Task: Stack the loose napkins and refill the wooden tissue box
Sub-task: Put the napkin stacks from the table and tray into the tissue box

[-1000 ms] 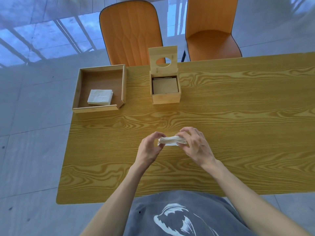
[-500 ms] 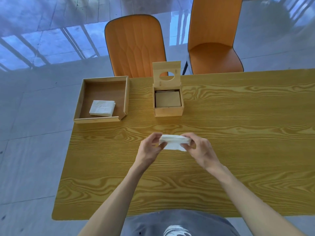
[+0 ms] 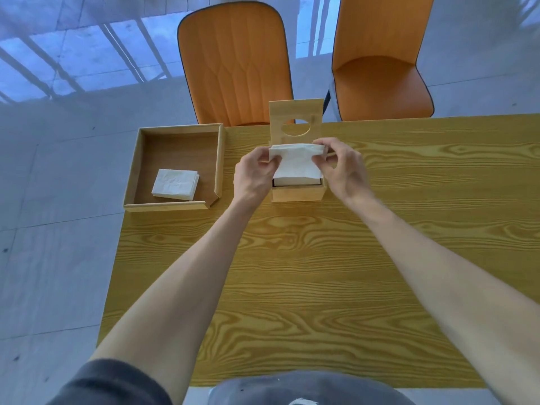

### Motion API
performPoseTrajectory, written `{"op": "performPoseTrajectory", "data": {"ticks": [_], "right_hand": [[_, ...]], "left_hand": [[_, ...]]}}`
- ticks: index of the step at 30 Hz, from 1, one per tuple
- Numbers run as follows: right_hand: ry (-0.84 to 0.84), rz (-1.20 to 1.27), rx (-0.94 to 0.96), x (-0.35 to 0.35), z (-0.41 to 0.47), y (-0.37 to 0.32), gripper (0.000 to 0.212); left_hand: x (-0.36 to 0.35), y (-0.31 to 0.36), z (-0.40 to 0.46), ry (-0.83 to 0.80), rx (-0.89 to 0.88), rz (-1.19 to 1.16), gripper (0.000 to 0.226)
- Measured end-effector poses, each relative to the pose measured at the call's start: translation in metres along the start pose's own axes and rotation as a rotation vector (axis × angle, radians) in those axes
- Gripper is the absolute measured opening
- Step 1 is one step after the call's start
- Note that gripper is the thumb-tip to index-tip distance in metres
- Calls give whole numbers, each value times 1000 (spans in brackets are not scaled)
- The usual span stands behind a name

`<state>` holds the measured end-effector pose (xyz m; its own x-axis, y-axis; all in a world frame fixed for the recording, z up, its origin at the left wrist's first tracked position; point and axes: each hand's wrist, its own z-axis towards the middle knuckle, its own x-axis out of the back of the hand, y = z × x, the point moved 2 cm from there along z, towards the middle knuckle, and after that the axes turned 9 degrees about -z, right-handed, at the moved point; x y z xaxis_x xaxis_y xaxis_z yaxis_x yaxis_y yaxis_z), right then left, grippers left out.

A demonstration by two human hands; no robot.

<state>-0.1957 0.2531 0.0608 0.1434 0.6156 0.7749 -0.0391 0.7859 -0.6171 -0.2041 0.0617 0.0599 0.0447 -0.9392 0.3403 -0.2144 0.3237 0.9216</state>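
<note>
A stack of white napkins (image 3: 296,165) hangs tilted over the open wooden tissue box (image 3: 297,193), its lower edge inside the box mouth. My left hand (image 3: 253,174) pinches the stack's left end and my right hand (image 3: 342,168) pinches its right end. The box lid (image 3: 295,119), with an oval hole, stands upright behind the stack. A second small pile of white napkins (image 3: 175,184) lies in the shallow wooden tray (image 3: 137,168) at the table's left edge.
The box and tray sit near the far side of a yellow wood-grain table (image 3: 321,273). Two orange chairs (image 3: 236,62) (image 3: 380,77) stand behind it. The table's left edge drops to a pale tiled floor (image 3: 58,229).
Both hands have carried the napkin stack away from me, from above the table's middle to the open box, and tipped it into the box mouth. The camera has moved closer.
</note>
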Motion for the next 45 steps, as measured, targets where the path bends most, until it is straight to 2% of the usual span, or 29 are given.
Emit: {"op": "performPoseTrajectory", "data": {"ticks": [5,11,19,24,27,31,35,37,41,45], "right_hand": [[-11,-96,-72,-13,7,8,27],[-74,-117,-120,-21,8,21,28],[-61,-208,-190,-29,15,15,25],[-88,-237,-243,-29,14,12,35],[-107,-255,-245,-27,10,12,36],[-121,-298,-227,-23,3,8,30],[-114,-366,-195,-15,-4,-2,40],[-106,-403,-155,-10,-7,-10,35],[-129,-394,-85,-5,-12,-35,22],[-285,-376,-41,-15,-13,-63,22]], "left_hand": [[-10,-2,4,7,-18,183,32],[-19,-13,3,56,-17,208,31],[-22,-16,17,90,8,333,28],[-20,-16,18,105,81,315,50],[-17,-17,16,61,183,289,57],[-12,-15,7,-75,272,322,47],[2,-9,-6,-222,332,377,45],[13,-7,-13,-271,363,377,46],[40,-7,-24,-311,410,409,46],[73,-9,-31,-296,399,462,43]]}}
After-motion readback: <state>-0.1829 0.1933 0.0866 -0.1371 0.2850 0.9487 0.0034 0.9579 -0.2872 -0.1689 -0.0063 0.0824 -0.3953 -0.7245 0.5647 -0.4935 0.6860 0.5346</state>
